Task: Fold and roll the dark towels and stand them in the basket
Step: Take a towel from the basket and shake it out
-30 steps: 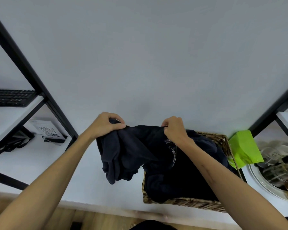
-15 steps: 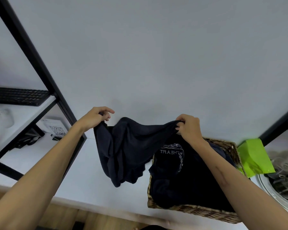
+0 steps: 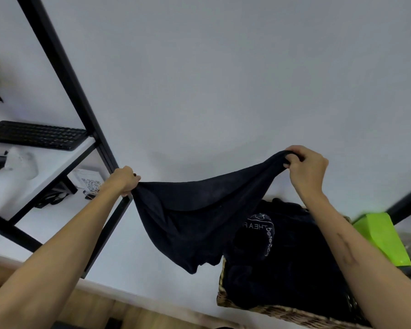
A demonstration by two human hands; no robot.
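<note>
White lettering, partly readable as "THEA", curves across a dark towel (image 3: 271, 252) heaped in the wicker basket (image 3: 266, 311) on the worktop (image 3: 152, 264). Another dark towel (image 3: 199, 210) hangs stretched in the air left of the basket, its top corners pinched by the left hand (image 3: 125, 180) and right hand (image 3: 306, 167).

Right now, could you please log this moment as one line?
left hand | right hand | both grip dark towel | above woven wicker basket

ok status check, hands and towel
Left hand and right hand each grip a top corner of dark towel, spread in air, sagging. Basket holds more dark cloth. Nothing in the way.
</note>
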